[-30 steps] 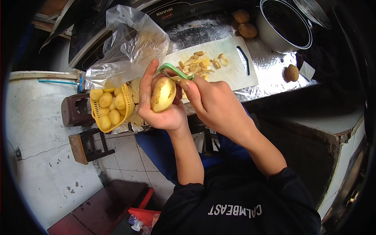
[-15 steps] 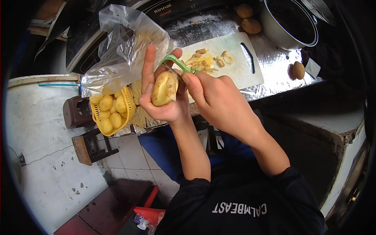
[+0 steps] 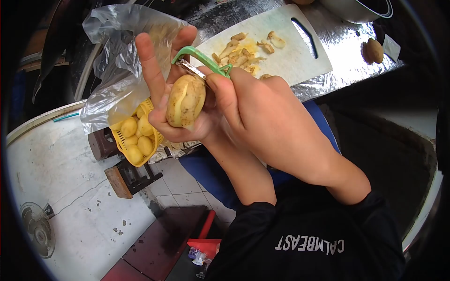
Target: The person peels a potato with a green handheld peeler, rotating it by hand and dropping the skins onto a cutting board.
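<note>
- Since there's only the head view, here's what it shows: the potato (image 3: pixel 186 100) is up in the air in front of the chest, near the bench (image 3: pixel 349 56) edge and resting on nothing.
- The left hand (image 3: pixel 158 100) cups it from behind and below. Palm and thumb are closed around it, with two fingers sticking straight up, clear of it.
- The right hand (image 3: pixel 267 117) is curled tight on a green peeler (image 3: pixel 201 60), thumb right beside the potato.
- Key bit: the potato's long axis points roughly away from the body, far end tipped a little right. The peeler's blade touches that far end, so left hand on the left, right hand on the right, both in contact.
- One pale stripe runs lengthwise through the brown skin.
- Past the hands there's a white cutting board (image 3: pixel 290 51) with peels (image 3: pixel 239 51). Off to the left, a yellow basket (image 3: pixel 118 143) of peeled potatoes (image 3: pixel 136 140) sits under a plastic bag (image 3: pixel 117 61).
</note>
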Demonstrator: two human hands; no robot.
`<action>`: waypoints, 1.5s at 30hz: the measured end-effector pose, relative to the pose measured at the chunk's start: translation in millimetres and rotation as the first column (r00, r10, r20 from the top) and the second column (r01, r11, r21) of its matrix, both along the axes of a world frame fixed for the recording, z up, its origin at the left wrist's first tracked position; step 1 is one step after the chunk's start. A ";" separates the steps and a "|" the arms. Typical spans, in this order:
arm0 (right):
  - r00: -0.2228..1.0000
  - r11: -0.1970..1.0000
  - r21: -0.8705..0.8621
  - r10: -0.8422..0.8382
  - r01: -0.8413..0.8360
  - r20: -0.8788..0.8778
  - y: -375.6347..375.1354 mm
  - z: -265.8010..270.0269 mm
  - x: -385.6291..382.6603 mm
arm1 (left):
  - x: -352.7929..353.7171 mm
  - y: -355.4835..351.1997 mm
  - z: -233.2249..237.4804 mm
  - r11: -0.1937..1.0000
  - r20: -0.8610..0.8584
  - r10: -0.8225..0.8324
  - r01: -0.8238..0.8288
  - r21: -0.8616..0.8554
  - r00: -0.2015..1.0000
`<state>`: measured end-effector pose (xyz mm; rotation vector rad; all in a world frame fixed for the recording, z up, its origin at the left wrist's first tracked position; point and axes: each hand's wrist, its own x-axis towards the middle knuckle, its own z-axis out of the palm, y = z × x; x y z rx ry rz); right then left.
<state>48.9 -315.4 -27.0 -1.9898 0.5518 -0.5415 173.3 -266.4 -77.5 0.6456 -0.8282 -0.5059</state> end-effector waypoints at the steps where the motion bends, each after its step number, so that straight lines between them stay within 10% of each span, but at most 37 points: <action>1: 0.996 0.996 0.088 -0.021 0.028 -0.086 -0.2 -0.3 -0.1 | 1.5 -1.3 -4.8 0.957 -0.013 -0.217 0.210 -0.201 0.976; 3: 0.998 0.999 0.041 -0.013 0.016 -0.066 0.5 -7.7 1.5 | -5.4 1.3 -4.4 0.954 -0.062 -0.217 0.199 -0.225 0.974; 5: 0.994 0.998 -0.055 -0.029 0.023 -0.104 -2.7 -8.5 3.8 | -18.2 -2.2 8.3 0.922 0.035 0.273 -0.272 0.274 0.961; 6: 0.995 0.998 -0.062 -0.026 0.020 -0.095 -3.4 -6.9 4.8 | -17.0 -3.7 6.7 0.995 -0.208 0.096 -0.088 0.047 0.973; 13: 1.000 0.992 -0.127 -0.020 0.023 0.024 -12.9 -3.2 14.7 | -14.5 1.4 8.0 0.992 -0.312 0.004 -0.044 -0.121 0.950; 15: 0.996 0.970 0.241 -0.041 0.021 0.079 -8.9 2.3 14.5 | -13.4 -0.8 7.0 0.993 -0.286 0.060 -0.087 -0.085 0.956; 17: 0.997 0.975 0.216 -0.062 0.050 0.048 -5.0 -2.1 16.3 | -13.8 -3.4 5.3 0.954 -0.206 0.278 -0.245 0.172 0.938; 23: 0.984 0.952 0.271 -0.166 0.144 0.061 -31.6 -23.0 22.2 | 1.5 -6.6 -11.2 0.991 -0.280 0.089 -0.112 -0.067 0.956; 34: 0.970 0.991 -0.070 0.123 -0.110 0.209 -26.6 -8.8 10.3 | -35.2 3.2 8.9 0.979 -0.306 0.192 -0.158 0.132 0.932; 39: 0.894 0.895 -0.068 0.445 -0.442 0.050 -41.3 6.9 -11.7 | -44.1 43.1 26.8 0.845 -0.186 0.144 -0.023 0.535 0.972; 45: 0.928 0.934 -0.210 0.328 -0.290 0.175 -19.6 18.7 -43.3 | -52.3 65.1 35.5 0.888 -0.477 0.117 0.124 0.444 0.871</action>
